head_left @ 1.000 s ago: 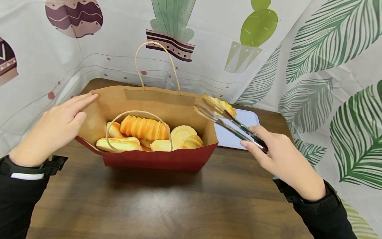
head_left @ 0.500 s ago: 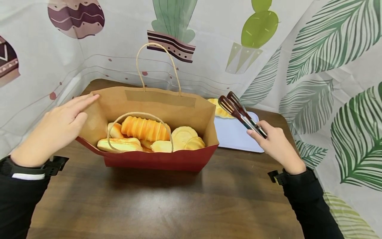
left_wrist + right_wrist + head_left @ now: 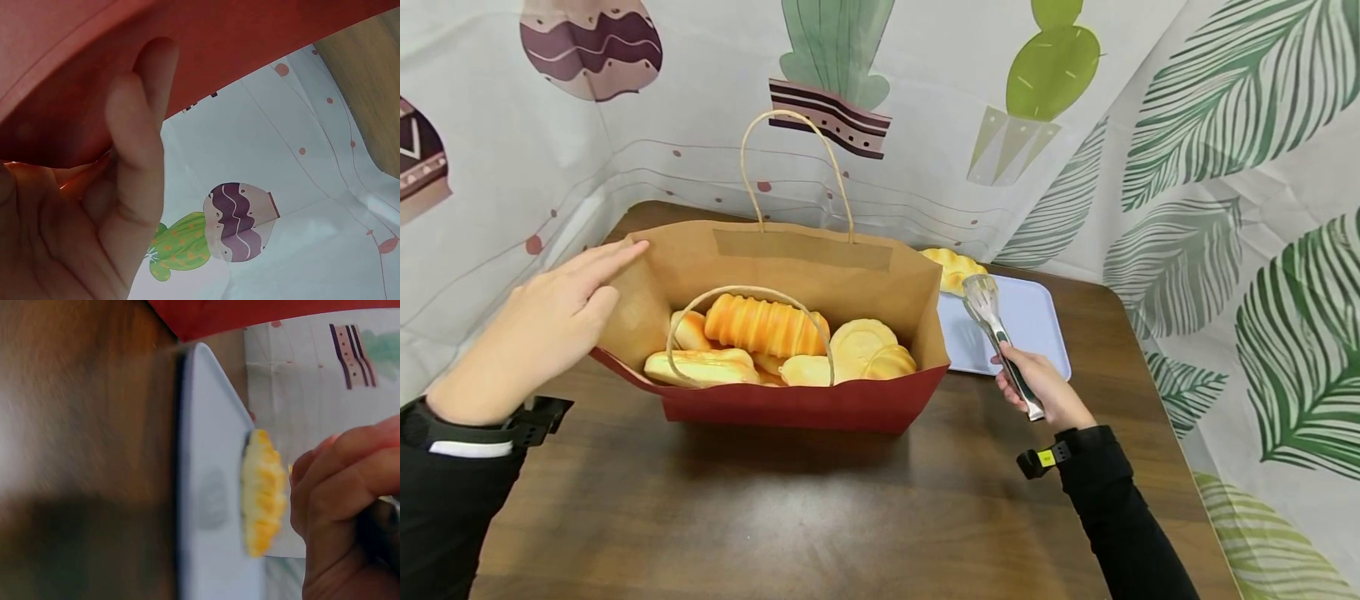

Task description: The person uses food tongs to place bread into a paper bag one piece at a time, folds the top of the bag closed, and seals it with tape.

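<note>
A paper bag [image 3: 790, 408], red outside and brown inside, stands wide at the mouth with several bread pieces, among them a ridged orange roll [image 3: 766, 323]. My left hand [image 3: 550, 312] grips the bag's left side at the rim; in the left wrist view some fingers [image 3: 134, 144] lie against the red outside. In my right hand [image 3: 1037, 387] is a pair of metal serving tongs [image 3: 992, 321] with a dark handle, head down over the tray. The tongs' tips lie close to a yellow braided bread [image 3: 952, 268]; whether they touch it I cannot tell.
A pale blue tray [image 3: 1037, 325] holds the braided bread, right of the bag on the wooden table [image 3: 820, 517]. Two twisted paper handles [image 3: 747, 150] rise from the bag. A printed cloth [image 3: 925, 83] hangs behind and right.
My right hand has swung the tongs rightward away from the bag, then turned and lowered them over the tray near the braided bread. My left hand stays at the bag.
</note>
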The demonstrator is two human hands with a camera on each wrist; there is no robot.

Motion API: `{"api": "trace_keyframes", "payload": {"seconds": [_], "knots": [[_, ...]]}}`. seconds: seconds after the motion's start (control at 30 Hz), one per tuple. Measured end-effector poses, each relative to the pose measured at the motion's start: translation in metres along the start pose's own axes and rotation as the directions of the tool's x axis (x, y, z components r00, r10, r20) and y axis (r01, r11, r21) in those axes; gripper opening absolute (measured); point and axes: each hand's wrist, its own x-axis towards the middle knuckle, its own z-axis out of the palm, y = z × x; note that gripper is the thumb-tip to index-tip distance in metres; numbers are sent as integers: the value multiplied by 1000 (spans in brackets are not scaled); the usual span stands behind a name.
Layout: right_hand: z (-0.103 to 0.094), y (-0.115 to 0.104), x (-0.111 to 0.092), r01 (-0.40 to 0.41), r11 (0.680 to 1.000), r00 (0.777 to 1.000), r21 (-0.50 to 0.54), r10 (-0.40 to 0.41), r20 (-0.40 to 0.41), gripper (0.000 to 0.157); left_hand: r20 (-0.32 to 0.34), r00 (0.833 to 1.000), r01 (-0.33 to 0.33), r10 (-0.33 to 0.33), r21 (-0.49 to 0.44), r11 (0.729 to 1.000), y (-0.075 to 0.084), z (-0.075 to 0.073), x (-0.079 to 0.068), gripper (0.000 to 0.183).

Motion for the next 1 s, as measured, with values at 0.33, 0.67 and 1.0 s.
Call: {"api": "trace_keyframes", "payload": {"seconds": [0.33, 0.67, 1.0], "knots": [[2, 23, 31, -107, 929, 993, 355, 81, 87, 41, -12, 1000, -11, 11, -1, 1000, 0, 0, -1, 56], [8, 29, 60, -137, 865, 988, 482, 88, 123, 40, 0, 1000, 4, -4, -3, 1000, -1, 0, -1, 56], [16, 25, 77, -130, 856, 991, 500, 96, 94, 39, -8, 1000, 6, -6, 6, 1000, -2, 1, 0, 55]]}}
